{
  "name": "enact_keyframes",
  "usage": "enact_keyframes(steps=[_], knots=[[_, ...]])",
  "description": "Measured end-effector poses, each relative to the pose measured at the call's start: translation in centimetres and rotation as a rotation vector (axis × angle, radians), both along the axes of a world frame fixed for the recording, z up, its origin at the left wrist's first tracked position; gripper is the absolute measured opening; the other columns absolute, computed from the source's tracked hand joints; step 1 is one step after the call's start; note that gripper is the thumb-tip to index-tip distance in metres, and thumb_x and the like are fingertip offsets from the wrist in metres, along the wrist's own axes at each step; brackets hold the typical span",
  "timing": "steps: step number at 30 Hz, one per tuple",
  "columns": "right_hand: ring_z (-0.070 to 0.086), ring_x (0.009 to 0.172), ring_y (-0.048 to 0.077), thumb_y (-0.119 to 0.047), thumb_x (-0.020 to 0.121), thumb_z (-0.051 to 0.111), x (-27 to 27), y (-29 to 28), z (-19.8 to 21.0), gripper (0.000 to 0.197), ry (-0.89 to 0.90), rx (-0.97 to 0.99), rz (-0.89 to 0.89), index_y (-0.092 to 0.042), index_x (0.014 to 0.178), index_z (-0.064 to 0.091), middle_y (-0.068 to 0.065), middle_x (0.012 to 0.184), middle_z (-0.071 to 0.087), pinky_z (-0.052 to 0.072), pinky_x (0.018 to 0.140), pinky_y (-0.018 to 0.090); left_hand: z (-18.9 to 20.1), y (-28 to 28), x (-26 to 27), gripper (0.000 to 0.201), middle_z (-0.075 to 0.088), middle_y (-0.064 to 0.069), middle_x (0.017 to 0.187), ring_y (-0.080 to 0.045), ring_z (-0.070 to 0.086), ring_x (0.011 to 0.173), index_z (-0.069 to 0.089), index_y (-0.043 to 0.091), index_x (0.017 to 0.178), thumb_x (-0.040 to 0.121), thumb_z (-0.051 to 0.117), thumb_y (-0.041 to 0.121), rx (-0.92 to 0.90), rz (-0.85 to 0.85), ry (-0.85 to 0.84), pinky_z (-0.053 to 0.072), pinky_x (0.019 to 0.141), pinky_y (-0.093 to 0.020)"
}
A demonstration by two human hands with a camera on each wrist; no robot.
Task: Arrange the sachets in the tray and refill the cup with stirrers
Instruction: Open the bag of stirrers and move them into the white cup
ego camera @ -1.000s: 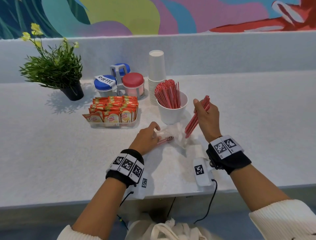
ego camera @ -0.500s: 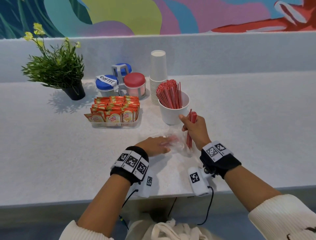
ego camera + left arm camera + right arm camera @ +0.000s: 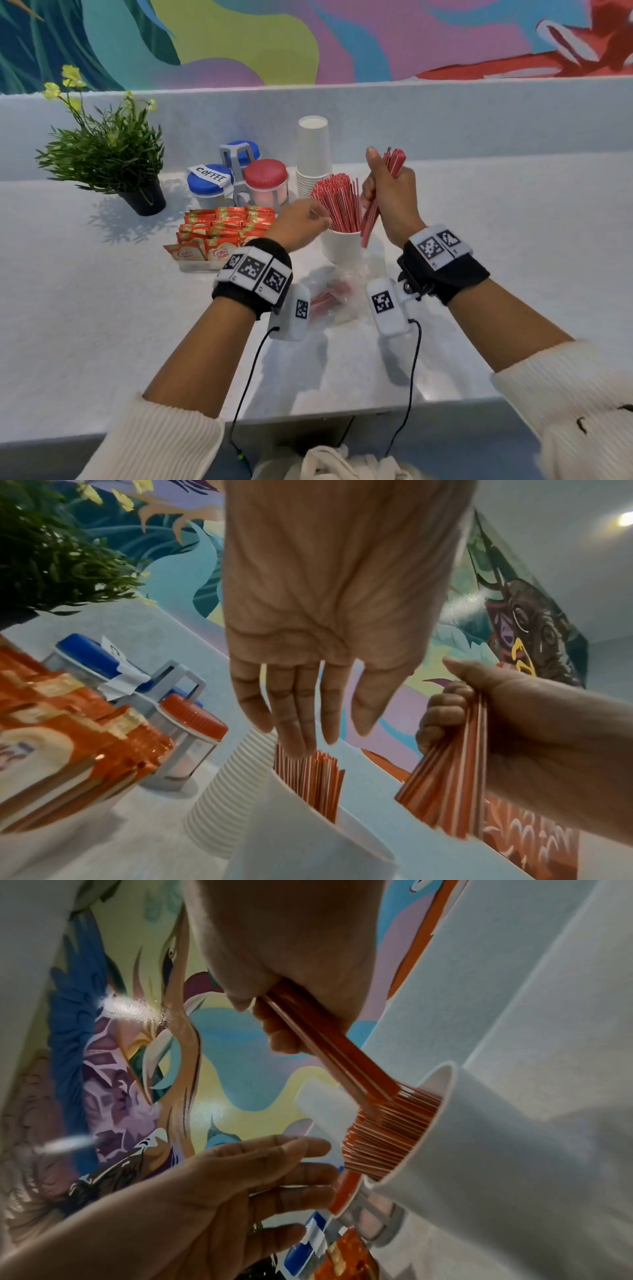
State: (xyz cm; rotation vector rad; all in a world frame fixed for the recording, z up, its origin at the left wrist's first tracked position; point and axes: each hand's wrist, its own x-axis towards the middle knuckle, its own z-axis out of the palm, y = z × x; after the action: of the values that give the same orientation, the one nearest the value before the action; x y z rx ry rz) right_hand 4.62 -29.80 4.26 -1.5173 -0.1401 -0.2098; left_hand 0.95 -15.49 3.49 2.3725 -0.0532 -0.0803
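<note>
A white cup (image 3: 340, 246) (image 3: 301, 840) (image 3: 479, 1123) stands mid-counter, packed with red-and-white stirrers (image 3: 337, 202) (image 3: 310, 780) (image 3: 394, 1131). My right hand (image 3: 387, 202) (image 3: 514, 739) (image 3: 291, 955) grips a bundle of stirrers (image 3: 394, 162) (image 3: 448, 783) (image 3: 329, 1047) upright just right of the cup, lower ends near its rim. My left hand (image 3: 301, 219) (image 3: 308, 718) (image 3: 246, 1177) reaches with straight fingers to the stirrers in the cup, holding nothing. The clear tray (image 3: 195, 265) left of the cup holds rows of orange creamer sachets (image 3: 222, 233) (image 3: 68, 729).
A crumpled clear bag (image 3: 329, 294) with a few stirrers lies in front of the cup. Behind stand a stack of paper cups (image 3: 312, 154), a rack of blue- and red-lidded jars (image 3: 239, 178) and a potted plant (image 3: 106, 157). The counter edge runs close to me.
My right hand has lifted its bundle of stirrers from the bag up beside the cup. My left hand has left the bag and moved up to the stirrers in the cup.
</note>
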Motion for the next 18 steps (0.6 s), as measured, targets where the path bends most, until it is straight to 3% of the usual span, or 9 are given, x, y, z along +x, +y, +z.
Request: enact_keyframes(steps=[3, 7, 8, 10, 12, 15, 18], knots=[[0.046, 0.042, 0.013, -0.023, 0.094, 0.047, 1.8, 1.3, 1.3, 0.053, -0.018, 0.048, -0.052, -0.014, 0.042, 0.046, 0.0, 0.04, 0.047, 0.044, 0.06, 0.027, 0.7, 0.4, 2.2, 0.026, 0.061, -0.012, 0.118, -0.023, 0.058, 0.106, 0.058, 0.005, 0.113, 0.09, 0.056, 0.016, -0.018, 0.094, -0.028, 0.044, 0.088, -0.03], [0.044, 0.042, 0.003, -0.016, 0.092, 0.045, 3.4, 2.4, 1.0, 0.044, -0.012, -0.054, -0.099, -0.012, 0.049, 0.043, 0.002, 0.051, 0.045, 0.041, 0.056, 0.014, 0.3, 0.9, 4.0, 0.04, 0.058, -0.013, 0.117, -0.027, 0.056, 0.107, 0.049, 0.005, 0.122, 0.085, 0.062, 0.012, -0.036, 0.188, 0.019, 0.042, 0.085, -0.03], [0.044, 0.043, 0.004, -0.016, 0.092, 0.046, 3.7, 2.5, 0.5, 0.042, -0.013, -0.09, -0.106, -0.012, 0.05, 0.043, 0.001, 0.051, 0.045, 0.041, 0.056, 0.016, 0.2, 1.0, 4.3, 0.038, 0.06, -0.012, 0.111, -0.028, 0.057, 0.105, 0.049, 0.006, 0.119, 0.084, 0.063, 0.011, -0.043, 0.191, 0.033, 0.043, 0.086, -0.032], [0.047, 0.05, 0.012, -0.021, 0.09, 0.047, 4.3, 2.7, -0.5, 0.039, 0.006, -0.173, -0.134, -0.014, 0.051, 0.045, 0.001, 0.051, 0.047, 0.043, 0.063, 0.029, -0.1, 1.1, 4.8, 0.017, 0.057, -0.006, 0.084, -0.028, 0.057, 0.09, 0.049, 0.01, 0.091, 0.084, 0.064, 0.007, -0.074, 0.193, 0.069, 0.048, 0.085, -0.037], [0.05, 0.057, 0.018, -0.026, 0.088, 0.048, 4.7, 2.7, -1.4, 0.037, 0.034, -0.278, -0.147, -0.015, 0.052, 0.048, 0.002, 0.053, 0.051, 0.046, 0.07, 0.037, -0.8, 1.2, 5.4, 0.033, 0.048, -0.002, 0.069, -0.026, 0.056, 0.081, 0.038, 0.015, 0.07, 0.083, 0.065, 0.002, -0.104, 0.218, 0.096, 0.052, 0.084, -0.04], [0.055, 0.064, 0.024, -0.029, 0.088, 0.049, 4.8, 2.6, -2.7, 0.038, 0.032, -0.494, -0.107, -0.016, 0.052, 0.048, 0.003, 0.056, 0.053, 0.048, 0.075, 0.042, -1.7, 1.1, 6.6, 0.033, 0.051, -0.004, 0.063, -0.025, 0.058, 0.068, 0.041, 0.014, 0.063, 0.082, 0.066, 0.001, -0.117, 0.246, 0.098, 0.056, 0.083, -0.041], [0.061, 0.069, 0.031, -0.03, 0.087, 0.055, 4.7, 2.5, -4.4, 0.034, 0.041, -0.661, -0.016, -0.01, 0.059, 0.057, 0.013, 0.066, 0.063, 0.051, 0.072, 0.042, -2.3, 1.0, 7.7, 0.032, 0.056, -0.005, 0.061, -0.025, 0.061, 0.07, 0.045, 0.015, 0.06, 0.08, 0.068, 0.003, -0.136, 0.249, 0.006, 0.056, 0.079, -0.039]])
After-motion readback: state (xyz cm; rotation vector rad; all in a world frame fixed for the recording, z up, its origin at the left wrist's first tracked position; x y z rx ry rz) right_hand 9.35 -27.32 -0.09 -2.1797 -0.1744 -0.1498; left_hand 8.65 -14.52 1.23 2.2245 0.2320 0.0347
